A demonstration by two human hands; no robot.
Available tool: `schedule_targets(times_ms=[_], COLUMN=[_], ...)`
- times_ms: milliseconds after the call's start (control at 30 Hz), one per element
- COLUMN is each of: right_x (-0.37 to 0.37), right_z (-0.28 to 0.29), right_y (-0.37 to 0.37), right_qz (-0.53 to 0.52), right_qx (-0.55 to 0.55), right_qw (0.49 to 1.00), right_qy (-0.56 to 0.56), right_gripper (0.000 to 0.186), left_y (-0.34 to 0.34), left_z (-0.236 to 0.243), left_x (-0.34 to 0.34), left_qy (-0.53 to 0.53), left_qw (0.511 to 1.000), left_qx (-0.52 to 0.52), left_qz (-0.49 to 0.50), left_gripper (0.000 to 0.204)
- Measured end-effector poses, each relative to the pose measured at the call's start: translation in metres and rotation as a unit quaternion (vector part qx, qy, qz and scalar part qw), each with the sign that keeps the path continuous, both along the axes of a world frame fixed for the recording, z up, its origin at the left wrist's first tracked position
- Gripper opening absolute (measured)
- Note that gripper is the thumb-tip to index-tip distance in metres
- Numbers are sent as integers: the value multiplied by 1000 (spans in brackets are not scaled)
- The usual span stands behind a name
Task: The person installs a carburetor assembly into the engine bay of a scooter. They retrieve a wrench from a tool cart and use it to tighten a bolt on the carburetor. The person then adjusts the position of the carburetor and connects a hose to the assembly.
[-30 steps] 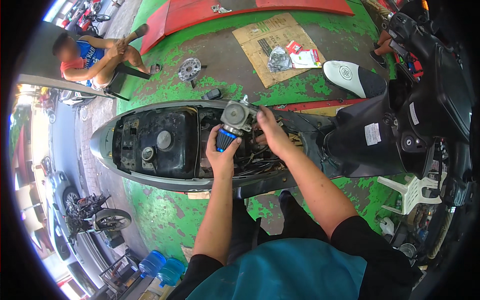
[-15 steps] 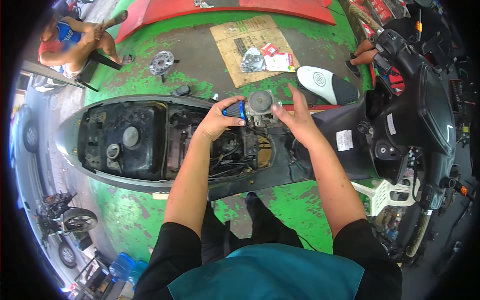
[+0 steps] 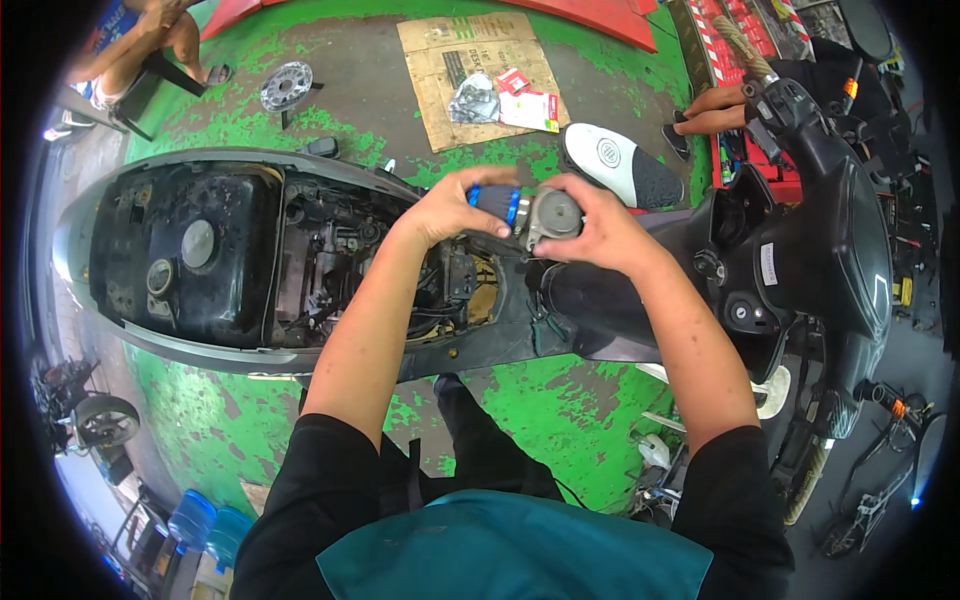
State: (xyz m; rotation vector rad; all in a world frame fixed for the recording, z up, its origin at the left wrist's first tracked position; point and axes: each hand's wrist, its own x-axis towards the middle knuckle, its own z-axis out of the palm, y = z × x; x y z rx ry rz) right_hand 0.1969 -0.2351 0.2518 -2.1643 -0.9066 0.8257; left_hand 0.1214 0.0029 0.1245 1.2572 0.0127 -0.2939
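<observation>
Above the opened scooter body [image 3: 350,360], my left hand [image 3: 438,212] is wrapped round a cone air filter [image 3: 492,203], dark with blue bands. Joined to its right end is a grey metal carburetor [image 3: 556,214] with a round cap. My right hand [image 3: 612,236] grips the carburetor from the right, thumb on the near side and fingers over the far side. Below them lies the exposed engine bay [image 3: 325,250], with hoses and cables partly hidden by my left arm. Pliers with green handles [image 3: 547,328] rest on the scooter's floor section.
A black fuel tank [image 3: 225,235] sits in the scooter's rear. Beyond the scooter are a white-and-black seat [image 3: 610,155], a cardboard sheet [image 3: 430,50] with packages, and a round metal stool [image 3: 287,86]. Seated people's legs show at far left and far right.
My right hand, open beside the carburetor before, has closed on it. Carburetor and filter have moved right over the scooter. The whole view has shifted.
</observation>
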Motion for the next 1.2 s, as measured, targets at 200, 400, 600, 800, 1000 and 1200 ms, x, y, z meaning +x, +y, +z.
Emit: schedule_targets(times_ms=[200, 400, 600, 800, 1000, 1200], right_x=[-11, -12, -2, 10, 15, 7], right_z=[-8, -15, -24, -33, -37, -43], right_y=[-24, -28, -18, 6, 19, 17], right_qz=[-180, -229, -196, -84, -30, 52], right_qx=[24, 20, -74, -143, -132, -132], right_qw=[983, 969, 977, 977, 971, 984], right_qy=[-36, -92, 48, 135, 195, 112], right_gripper=[70, 77, 69, 67, 70, 78], left_y=[-36, -58, -44, -58, -80, -77], left_z=[-35, -30, 13, 15, 11, 11], left_x=[-19, -50, -64, -78, -100, -109], left_qy=[73, -165, -92, -163, -135, -136], left_qw=[978, 921, 932, 901, 897, 893], left_qx=[-96, 349, 350, 402, 391, 400], left_qz=[172, -55, -17, 24, 158, 153], left_gripper=[102, 53, 48, 42, 30, 21])
